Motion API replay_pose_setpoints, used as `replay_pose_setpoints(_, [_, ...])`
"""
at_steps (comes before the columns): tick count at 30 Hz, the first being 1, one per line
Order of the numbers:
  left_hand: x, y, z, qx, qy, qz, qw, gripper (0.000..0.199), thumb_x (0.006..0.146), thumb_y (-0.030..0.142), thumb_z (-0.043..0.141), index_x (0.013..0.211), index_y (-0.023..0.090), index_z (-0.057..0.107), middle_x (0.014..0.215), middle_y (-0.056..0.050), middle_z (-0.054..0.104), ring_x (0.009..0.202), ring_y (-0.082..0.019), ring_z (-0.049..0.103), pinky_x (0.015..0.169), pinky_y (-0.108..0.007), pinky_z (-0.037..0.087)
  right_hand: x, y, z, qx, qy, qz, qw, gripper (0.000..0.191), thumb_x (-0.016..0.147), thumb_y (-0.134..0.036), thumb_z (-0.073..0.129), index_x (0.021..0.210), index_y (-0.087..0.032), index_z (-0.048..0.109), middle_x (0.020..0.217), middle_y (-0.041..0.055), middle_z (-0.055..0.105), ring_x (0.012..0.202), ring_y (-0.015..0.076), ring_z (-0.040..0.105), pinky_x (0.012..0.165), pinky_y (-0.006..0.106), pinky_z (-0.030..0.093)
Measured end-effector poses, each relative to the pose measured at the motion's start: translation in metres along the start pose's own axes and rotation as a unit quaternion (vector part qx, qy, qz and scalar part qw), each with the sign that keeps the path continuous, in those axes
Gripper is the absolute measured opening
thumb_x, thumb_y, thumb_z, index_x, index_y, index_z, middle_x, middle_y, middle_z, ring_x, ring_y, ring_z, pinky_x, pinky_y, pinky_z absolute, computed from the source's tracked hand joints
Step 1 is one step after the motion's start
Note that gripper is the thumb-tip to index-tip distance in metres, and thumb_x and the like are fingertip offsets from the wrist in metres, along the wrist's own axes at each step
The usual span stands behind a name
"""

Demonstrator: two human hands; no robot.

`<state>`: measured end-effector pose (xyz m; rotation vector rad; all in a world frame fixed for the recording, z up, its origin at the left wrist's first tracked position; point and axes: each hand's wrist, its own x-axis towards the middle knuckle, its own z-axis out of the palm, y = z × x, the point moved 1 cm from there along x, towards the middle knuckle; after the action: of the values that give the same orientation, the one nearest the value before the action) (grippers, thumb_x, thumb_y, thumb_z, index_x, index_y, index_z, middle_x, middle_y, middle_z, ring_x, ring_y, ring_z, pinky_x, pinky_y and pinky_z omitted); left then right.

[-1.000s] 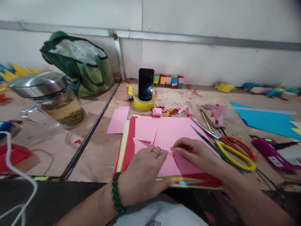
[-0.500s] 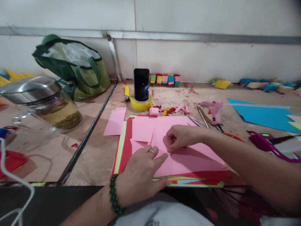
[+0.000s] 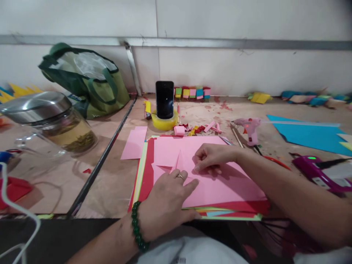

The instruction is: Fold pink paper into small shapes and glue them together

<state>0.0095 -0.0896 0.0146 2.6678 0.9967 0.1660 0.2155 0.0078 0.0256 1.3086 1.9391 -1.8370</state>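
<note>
Currently, through the head camera, I have both hands over a stack of coloured paper [image 3: 147,176] at the near edge of the table [image 3: 110,187]. A pink sheet [image 3: 225,190] tops the stack. On its left part lies a folded pink paper [image 3: 177,163], partly covered, with a narrow flap pointing toward the far side.

Left hand [image 3: 167,196]: fingers extended and spread over the near part of the folded paper, thumb apart near the stack's front edge. I note a ring [image 3: 179,176] on one finger and a green bead bracelet [image 3: 136,225] at the wrist.

Right hand [image 3: 209,158]: fingers curled, thumb near the forefinger, just right of the folded paper. I cannot tell whether it pinches anything or touches the sheet below.

Surroundings: the right forearm hides most of the scissors [image 3: 276,162]; a blade tip and part of a red handle show. Beyond the stack I log a phone [image 3: 164,99] upright in a yellow tape roll [image 3: 165,122], small paper scraps [image 3: 199,129] beside it, and a pink glue gun [image 3: 251,130] to the right. Left of the stack: loose pink pieces [image 3: 134,143].
</note>
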Motion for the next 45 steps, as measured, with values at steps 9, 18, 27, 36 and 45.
replay_pose_setpoints(9, [-0.007,0.007,0.001,0.008,-0.014,0.019,1.0,0.095,0.071,0.085,0.037,0.137,0.017,0.043,0.109,-0.015,0.057,0.099,-0.031,0.053,0.083,-0.047,0.046,0.0,0.012,0.003,0.053,0.054,-0.054,0.996,0.038,0.072,-0.051,0.071,0.068,-0.016,0.056,0.049,-0.0047,0.06,0.035,0.0057,0.052,0.035,0.015,0.036])
replay_pose_setpoints(18, [-0.007,0.005,-0.001,0.016,-0.012,0.005,1.0,0.094,0.065,0.084,0.048,0.137,0.025,0.046,0.11,-0.014,0.054,0.099,-0.032,0.05,0.086,-0.046,0.042,-0.001,0.014,0.008,0.065,0.099,-0.081,0.99,0.035,0.075,-0.049,0.067,0.075,-0.016,0.056,0.051,-0.0046,0.062,0.032,0.0052,0.049,0.034,0.016,0.037])
replay_pose_setpoints(27, [-0.017,0.02,0.021,0.058,0.053,-0.059,0.995,0.101,0.061,0.083,0.054,0.142,0.025,0.04,0.121,-0.017,0.052,0.112,-0.035,0.045,0.096,-0.05,0.038,0.0,0.013,0.01,0.052,0.123,-0.108,0.985,0.033,0.077,-0.047,0.064,0.074,-0.015,0.055,0.048,-0.0048,0.06,0.029,0.0047,0.046,0.032,0.015,0.035])
replay_pose_setpoints(36, [-0.034,0.027,0.02,-0.016,0.045,-0.116,0.992,0.096,0.065,0.076,0.059,0.143,0.023,0.04,0.13,-0.015,0.05,0.12,-0.036,0.042,0.103,-0.054,0.034,-0.001,0.015,0.009,0.027,0.127,-0.105,0.986,0.039,0.077,-0.055,0.061,0.074,-0.017,0.053,0.049,-0.004,0.06,0.032,0.0064,0.047,0.035,0.018,0.034])
replay_pose_setpoints(45, [-0.048,0.027,0.015,-0.05,0.049,-0.122,0.99,0.08,0.069,0.057,0.071,0.136,0.02,0.046,0.134,-0.011,0.053,0.122,-0.031,0.044,0.107,-0.049,0.035,-0.013,0.004,0.03,-0.274,0.277,-0.077,0.918,0.05,0.058,-0.063,0.074,0.08,-0.021,0.057,0.075,0.0013,0.065,0.063,0.0163,0.055,0.052,0.025,0.034])
